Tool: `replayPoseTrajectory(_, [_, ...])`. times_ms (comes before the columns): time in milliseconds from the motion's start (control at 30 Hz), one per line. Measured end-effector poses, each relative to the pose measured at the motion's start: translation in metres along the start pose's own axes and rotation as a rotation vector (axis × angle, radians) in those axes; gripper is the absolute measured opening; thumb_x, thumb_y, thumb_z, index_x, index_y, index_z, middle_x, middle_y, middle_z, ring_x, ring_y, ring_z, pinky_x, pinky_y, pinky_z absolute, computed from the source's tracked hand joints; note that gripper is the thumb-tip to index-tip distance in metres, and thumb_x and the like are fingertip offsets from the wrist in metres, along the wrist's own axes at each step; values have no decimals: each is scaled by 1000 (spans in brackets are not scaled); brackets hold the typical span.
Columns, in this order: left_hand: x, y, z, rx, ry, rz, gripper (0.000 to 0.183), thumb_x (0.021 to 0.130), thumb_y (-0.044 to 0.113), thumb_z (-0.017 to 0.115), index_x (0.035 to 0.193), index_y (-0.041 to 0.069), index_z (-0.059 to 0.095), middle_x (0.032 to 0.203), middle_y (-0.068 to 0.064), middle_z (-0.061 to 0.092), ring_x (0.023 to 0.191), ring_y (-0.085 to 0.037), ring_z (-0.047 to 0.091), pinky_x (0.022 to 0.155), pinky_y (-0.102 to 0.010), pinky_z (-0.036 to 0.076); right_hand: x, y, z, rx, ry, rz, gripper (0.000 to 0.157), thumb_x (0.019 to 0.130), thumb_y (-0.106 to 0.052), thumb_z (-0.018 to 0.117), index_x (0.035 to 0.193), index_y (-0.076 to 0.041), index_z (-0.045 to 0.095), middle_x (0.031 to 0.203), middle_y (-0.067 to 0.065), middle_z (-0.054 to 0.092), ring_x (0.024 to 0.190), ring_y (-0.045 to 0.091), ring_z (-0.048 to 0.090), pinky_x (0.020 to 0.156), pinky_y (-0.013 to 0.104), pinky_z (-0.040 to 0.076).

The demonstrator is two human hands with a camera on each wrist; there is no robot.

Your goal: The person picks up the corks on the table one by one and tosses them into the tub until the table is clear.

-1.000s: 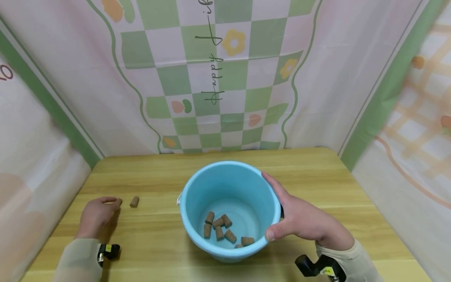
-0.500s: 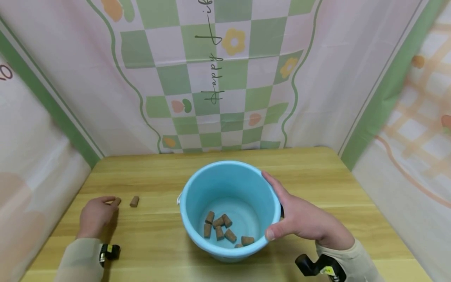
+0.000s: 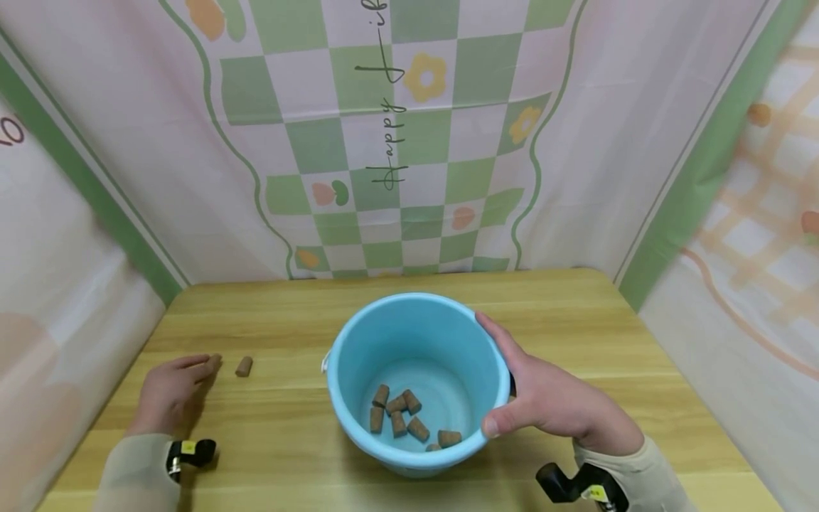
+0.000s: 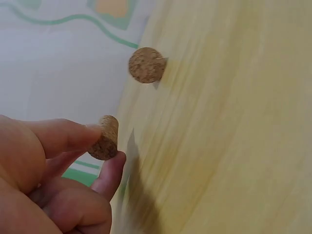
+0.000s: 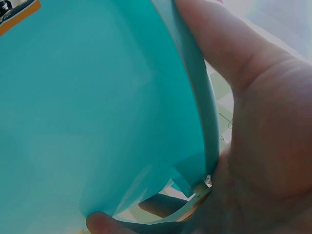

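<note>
My left hand (image 3: 171,387) is at the left side of the table, pinching a brown cork (image 4: 108,139) between thumb and fingertips. The cork is close over the wood, seen tilted in the left wrist view. Just right of it, a second cork (image 3: 244,367) lies on its side; its round end faces the left wrist camera. My right hand (image 3: 557,402) grips the right rim of a light blue bucket (image 3: 409,327), thumb at the near side and fingers partly hidden behind the wall. On the bucket's floor lie several corks (image 3: 398,423).
The wooden table (image 3: 288,441) ends at the back against a printed cloth (image 3: 409,235) with green checks. Cloth walls also rise at left and right. A white handle joint (image 3: 325,362) sticks out from the bucket's left side.
My left hand tilts a little and its fingertips rise slightly with the pinched cork. The right hand, the bucket and the other corks stay where they were.
</note>
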State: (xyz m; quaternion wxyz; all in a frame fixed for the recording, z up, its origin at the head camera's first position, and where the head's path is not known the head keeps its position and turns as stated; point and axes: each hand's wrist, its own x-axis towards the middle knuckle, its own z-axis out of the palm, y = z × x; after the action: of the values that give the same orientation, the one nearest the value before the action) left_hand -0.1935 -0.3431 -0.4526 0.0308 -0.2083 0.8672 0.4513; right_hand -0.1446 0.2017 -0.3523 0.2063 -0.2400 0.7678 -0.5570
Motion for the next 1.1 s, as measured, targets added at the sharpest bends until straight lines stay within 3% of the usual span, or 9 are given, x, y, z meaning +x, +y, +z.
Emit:
replayPoseTrajectory(33, [1, -1, -1, -51, -16, -11, 61, 87, 41, 64, 133, 4, 51, 135, -21, 44, 104, -35, 52, 83, -44, 45, 0, 0, 0, 5, -1, -1, 122, 67, -10, 84, 147, -40, -3, 140, 13, 32, 112, 37, 47, 85, 45, 45])
replayPoseTrajectory(100, [3, -3, -4, -117, -41, -62, 62, 87, 40, 65, 137, 7, 47, 137, -20, 43, 79, -25, 59, 63, -36, 49, 0, 0, 0, 17, -4, -3, 122, 67, -10, 83, 147, -41, -3, 140, 13, 32, 112, 37, 47, 85, 45, 46])
replayPoseTrajectory(167, [5, -4, -6, -140, -57, -89, 63, 87, 41, 65, 138, 9, 46, 135, -20, 45, 57, -16, 53, 44, -31, 44, 0, 1, 0, 22, -8, -10, 121, 68, -9, 83, 147, -40, -3, 140, 14, 32, 112, 38, 47, 84, 46, 46])
replayPoseTrajectory(200, [5, -4, -7, -161, -68, -98, 64, 87, 41, 65, 139, 9, 45, 133, -19, 47, 51, -14, 51, 42, -30, 43, 0, 1, 0, 24, -8, -8, 121, 68, -9, 83, 147, -41, -4, 140, 14, 32, 112, 38, 47, 84, 46, 46])
replayPoseTrajectory(400, [6, 3, -11, -312, -107, -129, 65, 83, 37, 71, 138, 12, 46, 105, 4, 62, 50, -6, 46, 42, -26, 41, -1, -1, 0, 5, 3, 11, 121, 67, -9, 83, 147, -42, -3, 141, 12, 32, 112, 37, 47, 85, 44, 45])
replayPoseTrajectory(667, [1, 19, -13, -252, -184, -101, 71, 86, 49, 63, 144, 18, 38, 130, -13, 43, 44, -5, 39, 35, -28, 35, -2, -2, 1, -14, 7, 3, 122, 67, -10, 83, 147, -41, -3, 140, 12, 32, 112, 36, 48, 85, 43, 46])
replayPoseTrajectory(1100, [-10, 36, -6, -405, -173, -78, 62, 84, 45, 66, 139, 25, 46, 138, -6, 34, 45, -4, 35, 34, -25, 31, -1, -2, 1, 4, 3, 6, 122, 67, -10, 84, 147, -42, -2, 141, 12, 32, 113, 36, 47, 85, 44, 46])
